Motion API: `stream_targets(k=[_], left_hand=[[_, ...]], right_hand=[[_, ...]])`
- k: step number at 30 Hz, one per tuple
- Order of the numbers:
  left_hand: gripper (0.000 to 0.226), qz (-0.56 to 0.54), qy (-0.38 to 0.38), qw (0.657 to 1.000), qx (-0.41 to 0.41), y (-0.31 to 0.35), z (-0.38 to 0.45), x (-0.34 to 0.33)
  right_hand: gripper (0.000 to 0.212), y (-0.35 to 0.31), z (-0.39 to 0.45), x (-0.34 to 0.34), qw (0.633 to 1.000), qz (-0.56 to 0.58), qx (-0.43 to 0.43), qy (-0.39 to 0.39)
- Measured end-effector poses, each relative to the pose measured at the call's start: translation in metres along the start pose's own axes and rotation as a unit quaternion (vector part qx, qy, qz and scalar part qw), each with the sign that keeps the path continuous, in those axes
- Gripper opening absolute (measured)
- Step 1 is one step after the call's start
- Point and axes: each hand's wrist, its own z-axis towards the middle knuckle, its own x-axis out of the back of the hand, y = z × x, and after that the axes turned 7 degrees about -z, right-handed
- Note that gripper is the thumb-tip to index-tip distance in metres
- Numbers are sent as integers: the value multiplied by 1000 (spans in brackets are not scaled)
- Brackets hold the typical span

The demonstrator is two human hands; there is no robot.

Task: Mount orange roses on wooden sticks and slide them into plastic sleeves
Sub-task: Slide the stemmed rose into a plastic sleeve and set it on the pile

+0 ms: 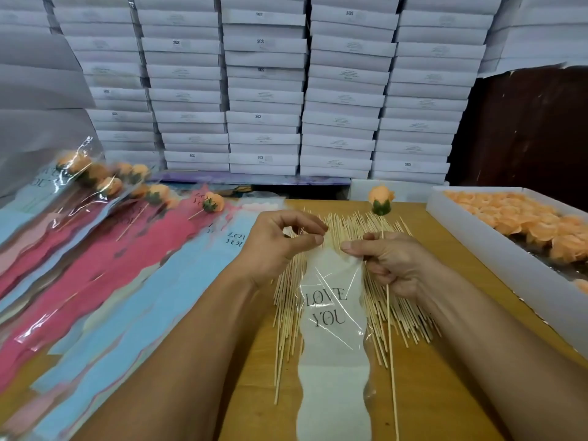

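Observation:
A white "LOVE YOU" plastic sleeve [331, 313] lies lengthwise over a spread of wooden sticks [288, 313] on the table. My left hand [280, 240] pinches the left corner of its top edge. My right hand [391, 259] pinches the right corner and also grips a long stick [392, 361]. That stick carries an orange rose [381, 200] with a green base, standing above my right hand. The stick's lower end runs down beside the sleeve.
A white box of loose orange roses [521, 227] sits at the right. Blue and red sleeves [133, 259] cover the left side, with several sleeved roses [105, 179] lying at the far left. Stacked white boxes [264, 90] form a wall behind the wooden table [445, 377].

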Motion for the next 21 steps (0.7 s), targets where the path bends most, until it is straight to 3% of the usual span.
stream_targets(k=[5, 9, 14, 18, 21], left_hand=[[5, -46, -81, 995, 43, -8, -1, 4], [8, -68, -90, 992, 49, -13, -2, 4], [7, -133, -91, 984, 79, -9, -2, 6], [6, -194, -117, 966, 122, -7, -4, 8], [3, -210, -199, 940, 182, -7, -6, 13]], right_hand=[[43, 2, 3, -1, 997, -43, -51, -39], [34, -4, 21, 12, 992, 50, -108, -42], [26, -28, 53, 22, 985, 138, -101, -39], [20, -45, 77, 18, 995, 59, -82, 13], [19, -51, 94, 13, 997, 9, -74, 28]])
